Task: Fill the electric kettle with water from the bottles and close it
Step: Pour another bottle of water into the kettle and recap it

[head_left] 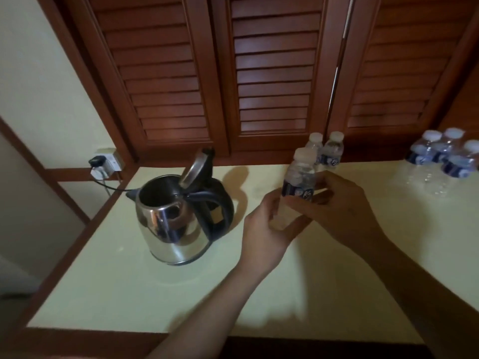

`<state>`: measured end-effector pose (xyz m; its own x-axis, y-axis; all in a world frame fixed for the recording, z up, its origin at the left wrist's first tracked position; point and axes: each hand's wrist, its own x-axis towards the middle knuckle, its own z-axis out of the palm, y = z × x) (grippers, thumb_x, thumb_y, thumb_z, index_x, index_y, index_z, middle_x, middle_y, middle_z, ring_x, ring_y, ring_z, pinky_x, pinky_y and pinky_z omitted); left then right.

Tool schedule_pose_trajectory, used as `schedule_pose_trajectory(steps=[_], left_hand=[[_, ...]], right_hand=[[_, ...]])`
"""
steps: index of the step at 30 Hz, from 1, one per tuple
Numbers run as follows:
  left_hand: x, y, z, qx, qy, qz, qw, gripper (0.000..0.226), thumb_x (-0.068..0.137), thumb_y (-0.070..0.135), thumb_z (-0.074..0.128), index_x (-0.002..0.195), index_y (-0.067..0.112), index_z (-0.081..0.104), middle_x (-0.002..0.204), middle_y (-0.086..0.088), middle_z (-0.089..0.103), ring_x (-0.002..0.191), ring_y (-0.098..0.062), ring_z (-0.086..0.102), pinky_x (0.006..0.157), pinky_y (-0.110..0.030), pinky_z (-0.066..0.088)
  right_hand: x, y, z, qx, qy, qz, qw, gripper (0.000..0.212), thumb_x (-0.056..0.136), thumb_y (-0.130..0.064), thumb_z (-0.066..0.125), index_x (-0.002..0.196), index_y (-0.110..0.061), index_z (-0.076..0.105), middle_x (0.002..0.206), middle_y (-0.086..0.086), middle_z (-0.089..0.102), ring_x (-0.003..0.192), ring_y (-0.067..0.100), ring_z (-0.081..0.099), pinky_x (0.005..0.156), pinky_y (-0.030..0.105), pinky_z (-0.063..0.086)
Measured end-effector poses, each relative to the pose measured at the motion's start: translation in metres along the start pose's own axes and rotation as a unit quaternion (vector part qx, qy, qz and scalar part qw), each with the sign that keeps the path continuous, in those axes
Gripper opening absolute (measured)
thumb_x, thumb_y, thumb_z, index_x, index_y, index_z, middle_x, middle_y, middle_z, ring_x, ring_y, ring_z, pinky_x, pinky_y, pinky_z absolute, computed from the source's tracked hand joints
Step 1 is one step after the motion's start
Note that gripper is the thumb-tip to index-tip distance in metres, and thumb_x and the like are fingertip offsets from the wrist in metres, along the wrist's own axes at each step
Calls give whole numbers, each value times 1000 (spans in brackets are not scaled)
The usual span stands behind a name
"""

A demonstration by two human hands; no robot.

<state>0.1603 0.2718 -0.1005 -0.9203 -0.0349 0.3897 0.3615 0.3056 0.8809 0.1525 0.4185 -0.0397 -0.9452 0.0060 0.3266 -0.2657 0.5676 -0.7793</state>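
**Fingers.** The left hand (261, 229) curls round the lower body of the bottle (298, 177). The right hand (344, 211) wraps its fingers (328, 181) round the middle, at the blue label. Both hands hold the bottle and neither is free.

**Bottle.** Small, clear plastic, upright, with its white cap (303, 153) on. It is just right of the kettle and in front of the spare bottles. The left hand hides its base, so whether it stands on the desk (116, 288) cannot be told.
- Handling, as judged: light even when full, thin-walled and soft, so it will dent and spurt under a hard squeeze once opened.
- Best hold, as judged: firm round the body below the label with one hand, while the other takes the ribbed cap to twist it off.
- The film label may be slick.

**Kettle** (176, 224). Steel with a dark handle, standing on the desk. The lid (194, 167) is tipped up and the mouth is open and wide, an easy target. No water shows inside.

**Spare bottles** (333, 151). Two, capped, against the back edge.

**Pack** (440, 161). More bottles at the far right.

**Plug** (97, 161). In the wall socket at the left, with its cord running toward the kettle.

**Shutters** (272, 73). Brown louvred shutters behind the desk.
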Motion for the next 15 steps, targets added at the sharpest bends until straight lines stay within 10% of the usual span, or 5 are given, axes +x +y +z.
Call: schedule_pose_trajectory(steps=[8,15], left_hand=[[-53,-5,-102,30,-66,2,997,48,75,42,85,107,58,53,107,23,70,100,6,65,86,-15,53],[-74,-4,-165,61,-47,19,997,58,73,43,87,125,41,61,114,25,69,103,8,64,86,-19,55]], right_hand=[[-48,-95,30,-69,130,-95,984,37,85,-62,58,94,-28,67,78,-14,65,72,3,61,59,7,42],[-57,-144,49,-211,40,-123,969,51,85,-66,52,70,-20,69,51,-10,53,57,5,55,55,8,34]])
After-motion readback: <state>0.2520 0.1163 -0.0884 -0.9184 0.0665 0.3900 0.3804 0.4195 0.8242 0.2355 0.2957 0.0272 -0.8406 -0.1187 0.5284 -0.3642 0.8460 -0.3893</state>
